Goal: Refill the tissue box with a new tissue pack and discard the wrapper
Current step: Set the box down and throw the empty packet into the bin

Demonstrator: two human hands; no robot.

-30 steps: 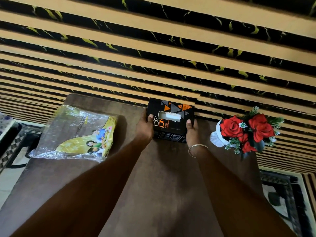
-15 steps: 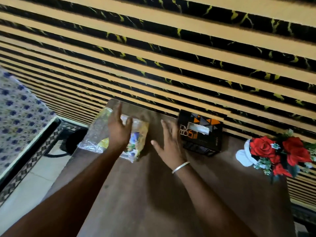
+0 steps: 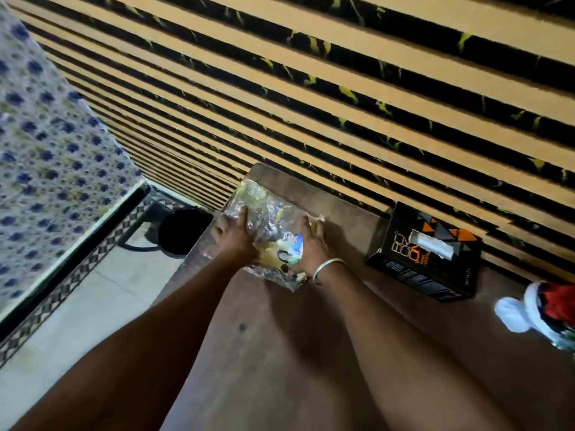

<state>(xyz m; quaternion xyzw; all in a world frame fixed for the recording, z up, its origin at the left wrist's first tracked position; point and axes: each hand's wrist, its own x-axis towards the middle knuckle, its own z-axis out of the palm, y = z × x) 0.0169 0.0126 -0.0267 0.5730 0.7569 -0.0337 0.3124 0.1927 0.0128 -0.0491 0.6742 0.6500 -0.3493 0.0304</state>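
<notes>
Wrapper [image 3: 273, 231] lies flat at the table's [image 3: 280, 353] far left. Your left hand [image 3: 235, 236] and right hand [image 3: 311, 244] press it, fingers spread. Tissue box [image 3: 426, 253] sits right.

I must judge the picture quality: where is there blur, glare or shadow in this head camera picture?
Head view: motion blur softens everything, most at the patterned cloth and flowers; glare glints on the clear wrapper under both hands; the forearms cast soft shadows on the dim brown table; wide-angle distortion tilts the wall stripes.
</notes>
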